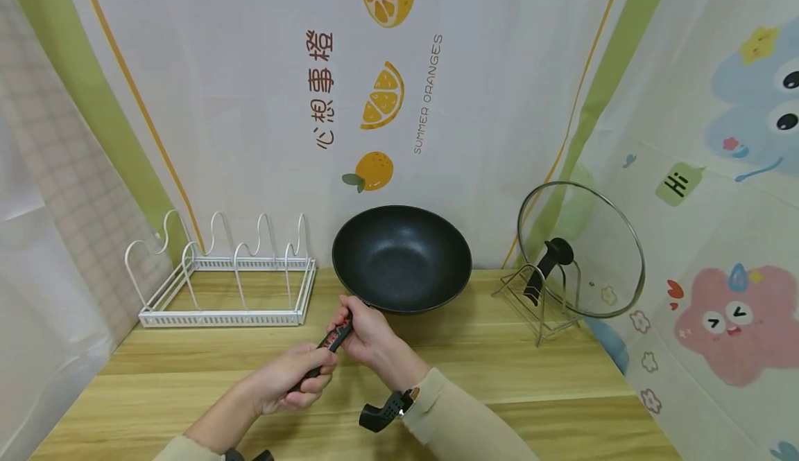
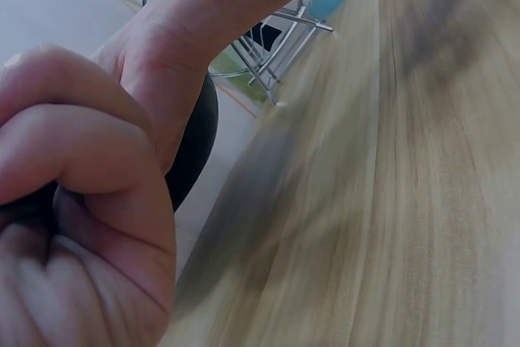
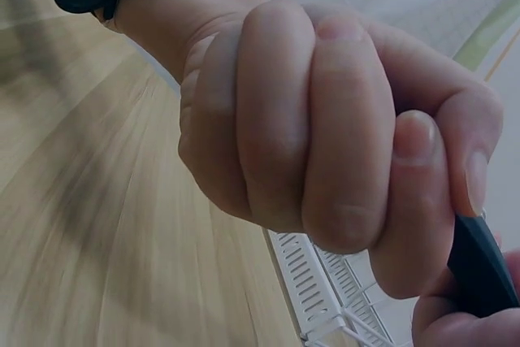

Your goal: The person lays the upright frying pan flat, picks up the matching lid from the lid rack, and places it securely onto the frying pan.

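A black wok is held up at the back of the wooden table, its dark inside facing me. Its black handle with red lettering slants down toward the lower left. My right hand grips that handle close to the pan. Farther down, near the handle's end, my left hand wraps its fingers round it. In the left wrist view, the wok's edge shows behind the right forearm. The right wrist view has the curled right hand with a piece of handle beyond it.
On the left stands a white rack with curved wire dividers. A wire lid stand on the right holds a glass lid with a black knob, tilted upright. Printed curtains hang behind the wooden table.
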`<state>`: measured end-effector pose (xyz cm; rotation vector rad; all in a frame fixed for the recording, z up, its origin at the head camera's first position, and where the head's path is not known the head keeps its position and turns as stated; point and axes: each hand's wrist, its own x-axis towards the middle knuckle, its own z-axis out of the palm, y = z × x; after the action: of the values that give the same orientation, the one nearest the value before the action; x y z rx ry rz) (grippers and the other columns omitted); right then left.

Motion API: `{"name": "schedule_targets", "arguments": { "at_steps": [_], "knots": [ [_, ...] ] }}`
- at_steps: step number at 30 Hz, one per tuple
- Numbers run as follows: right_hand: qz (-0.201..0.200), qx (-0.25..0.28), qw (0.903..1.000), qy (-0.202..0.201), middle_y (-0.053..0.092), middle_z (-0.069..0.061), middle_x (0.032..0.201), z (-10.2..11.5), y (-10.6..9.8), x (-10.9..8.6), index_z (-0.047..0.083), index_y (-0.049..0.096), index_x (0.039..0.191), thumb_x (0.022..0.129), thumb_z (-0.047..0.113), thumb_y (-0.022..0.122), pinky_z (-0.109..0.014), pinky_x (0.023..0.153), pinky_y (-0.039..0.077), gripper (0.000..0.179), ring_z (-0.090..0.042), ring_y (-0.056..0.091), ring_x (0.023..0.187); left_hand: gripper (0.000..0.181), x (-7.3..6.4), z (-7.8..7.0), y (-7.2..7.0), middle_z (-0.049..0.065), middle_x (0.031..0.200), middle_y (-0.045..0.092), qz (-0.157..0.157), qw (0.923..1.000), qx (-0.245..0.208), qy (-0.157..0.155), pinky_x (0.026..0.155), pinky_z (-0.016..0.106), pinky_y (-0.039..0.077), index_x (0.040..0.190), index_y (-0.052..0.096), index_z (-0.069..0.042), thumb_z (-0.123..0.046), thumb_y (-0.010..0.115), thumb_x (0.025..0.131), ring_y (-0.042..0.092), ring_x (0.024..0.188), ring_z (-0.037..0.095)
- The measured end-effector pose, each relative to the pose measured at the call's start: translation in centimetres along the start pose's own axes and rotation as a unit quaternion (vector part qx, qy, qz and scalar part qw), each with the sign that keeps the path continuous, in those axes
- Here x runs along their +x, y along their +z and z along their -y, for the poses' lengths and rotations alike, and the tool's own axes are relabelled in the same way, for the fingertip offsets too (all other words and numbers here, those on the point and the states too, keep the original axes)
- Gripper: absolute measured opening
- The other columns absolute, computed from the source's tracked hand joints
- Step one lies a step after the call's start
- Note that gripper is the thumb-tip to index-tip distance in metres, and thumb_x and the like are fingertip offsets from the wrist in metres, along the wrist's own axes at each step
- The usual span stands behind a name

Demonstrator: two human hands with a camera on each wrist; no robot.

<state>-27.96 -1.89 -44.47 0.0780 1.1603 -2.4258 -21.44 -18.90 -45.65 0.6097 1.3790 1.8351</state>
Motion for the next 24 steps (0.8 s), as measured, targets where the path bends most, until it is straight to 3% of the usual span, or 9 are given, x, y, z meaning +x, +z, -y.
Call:
{"name": "schedule_targets", "arguments": {
  "at_steps": [11,24],
  "knots": [
    [-0.003,0.004,1.0000,0.008,0.051,0.009,0.068,-0.36,-0.56,0.24,0.017,0.052,0.077,0.117,0.017,0.048,-0.019,0.070,0.049,0.040,-0.004,0.050,0.063,0.028,0.30,0.64,-0.27,-0.016,0.063,0.046,0.001,0.9999,-0.011,-0.005,0.041,0.017,0.025,0.088,0.049,-0.018,-0.016,0.040,0.114,0.046,0.044,-0.008],
    [-0.012,0.008,0.9998,0.013,0.051,0.009,0.068,-0.79,-0.97,0.33,0.017,0.052,0.077,0.116,0.017,0.049,-0.017,0.070,0.050,0.039,-0.003,0.050,0.063,0.026,0.29,0.89,-0.37,-0.016,0.063,0.047,-0.007,0.9997,-0.013,-0.016,0.042,0.012,0.033,0.088,0.049,-0.018,-0.016,0.042,0.114,0.046,0.045,-0.008]
  ]
}}
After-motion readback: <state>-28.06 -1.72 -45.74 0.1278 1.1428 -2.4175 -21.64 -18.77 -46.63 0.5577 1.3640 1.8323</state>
